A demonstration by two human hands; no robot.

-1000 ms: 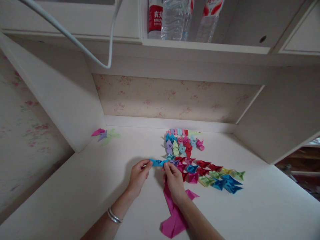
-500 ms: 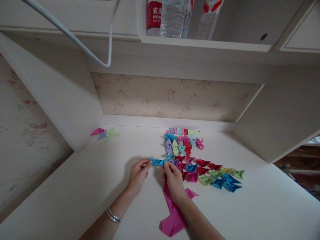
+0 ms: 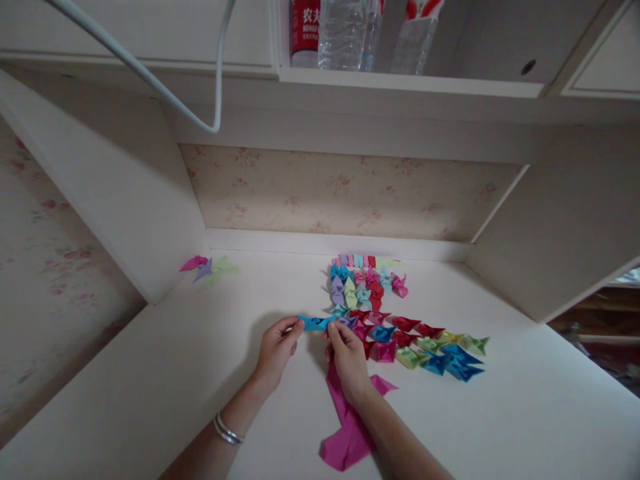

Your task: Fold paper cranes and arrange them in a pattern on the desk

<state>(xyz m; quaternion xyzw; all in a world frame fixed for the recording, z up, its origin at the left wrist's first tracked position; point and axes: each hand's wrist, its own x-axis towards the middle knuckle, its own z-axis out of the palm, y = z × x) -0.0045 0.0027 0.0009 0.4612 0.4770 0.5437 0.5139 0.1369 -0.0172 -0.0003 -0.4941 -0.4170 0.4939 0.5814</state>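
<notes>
Between left hand [image 3: 274, 353] and right hand [image 3: 351, 365], blue paper [image 3: 315, 325] remains pinched, unchanged.

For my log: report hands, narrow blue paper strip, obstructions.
Left hand, right hand pinching opposite ends. Blue strip between, unobstructed. Folded magenta paper partly behind right forearm.

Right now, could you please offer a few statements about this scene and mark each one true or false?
1. The left hand and right hand both hold the blue paper strip. True.
2. The silver bangles are on the right wrist. False: the silver bangles circle the left wrist.
3. The right forearm partly hides the large pink paper. True.
4. The bottles stand on the desk. False: the bottles stand in the shelf above the desk.
</notes>
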